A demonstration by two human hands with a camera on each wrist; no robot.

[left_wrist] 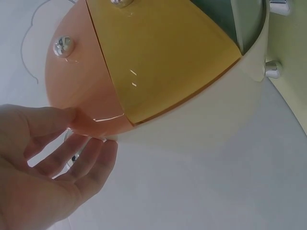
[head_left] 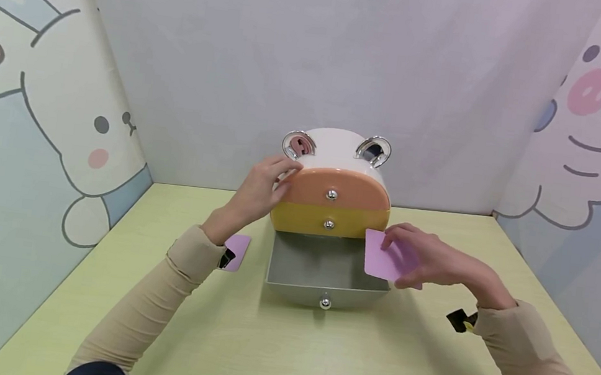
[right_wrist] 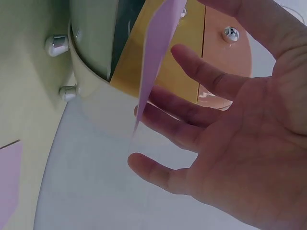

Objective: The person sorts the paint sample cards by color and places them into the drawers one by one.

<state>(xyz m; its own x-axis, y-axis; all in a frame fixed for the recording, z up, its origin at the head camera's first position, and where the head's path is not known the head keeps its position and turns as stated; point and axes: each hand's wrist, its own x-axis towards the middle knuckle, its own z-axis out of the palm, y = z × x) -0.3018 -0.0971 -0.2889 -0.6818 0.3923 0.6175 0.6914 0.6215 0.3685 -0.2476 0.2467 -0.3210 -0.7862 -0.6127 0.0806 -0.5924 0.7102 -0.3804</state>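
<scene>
A small drawer cabinet [head_left: 335, 145] with a white rounded shell and two silver-rimmed ears stands on the table. Its orange drawer [head_left: 356, 188] and yellow drawer [head_left: 302, 218] are closed, while the grey-green bottom drawer [head_left: 295, 293] is pulled out. My left hand [head_left: 261, 189] holds the cabinet's upper left edge, thumb on the orange front and bent fingers against the shell. At the right, my right hand [head_left: 429, 256] pinches a thin lilac square card [head_left: 381, 261], tilted over the right edge of the pulled-out drawer. In the right wrist view the card [right_wrist: 160, 43] appears nearly edge-on.
Another lilac card [head_left: 239, 249] lies on the pale wooden table [head_left: 279, 360], left of the drawer and partly behind the left sleeve. One more lilac piece [right_wrist: 8, 184] rests on the table in the right wrist view. Cartoon-printed panels [head_left: 59, 139] flank the table; a pale backdrop [head_left: 235, 79] stands behind.
</scene>
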